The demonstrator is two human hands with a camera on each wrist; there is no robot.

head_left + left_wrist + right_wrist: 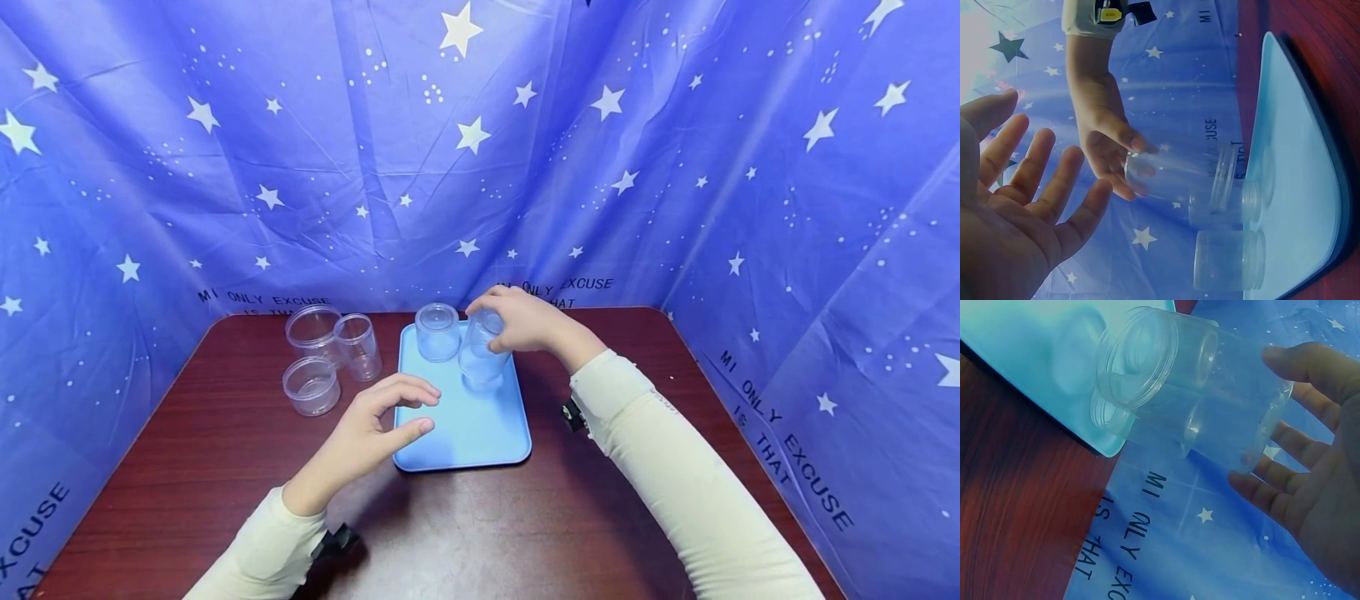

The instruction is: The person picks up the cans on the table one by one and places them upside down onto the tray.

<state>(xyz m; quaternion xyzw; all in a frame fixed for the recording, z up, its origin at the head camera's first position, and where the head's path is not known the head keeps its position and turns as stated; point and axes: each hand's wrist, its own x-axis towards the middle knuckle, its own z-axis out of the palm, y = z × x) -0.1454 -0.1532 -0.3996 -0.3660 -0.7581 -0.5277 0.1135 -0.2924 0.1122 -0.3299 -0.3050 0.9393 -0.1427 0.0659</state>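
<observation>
Right hand holds an upside-down clear jar over the blue tray

Head view: the held jar is at the back right of the tray, gripped near its base, thumb on one side, fingers on the other. A smaller back-left jar stands inverted on the tray's far part. Left hand hovers at the tray's left edge, fingers loosely spread, holding nothing. Left of the tray, on the brown table, a wide jar, narrow jar and short jar sit close together, seemingly mouth up. Starry curtain behind the tray.

Left wrist view: the held jar is tilted, threaded rim toward the tray, with a visible gap, so it looks lifted. A second standing jar shows partly behind it, upside down on the tray beside the back-left one. Left palm faces the camera, fingers wide, touching nothing.

Right wrist view: thumb and fingertips pinch the base end; the rim hangs over the tray, other jars visible through the clear wall. Exact gap to them: can't tell.

Step in hand, as judged: moving the inverted jar above the tray, one-handed. Next move probably calls for levelling the rim and keeping it clear of the neighbouring jars; a light grip should do, since thin plastic may flex or slip.
</observation>
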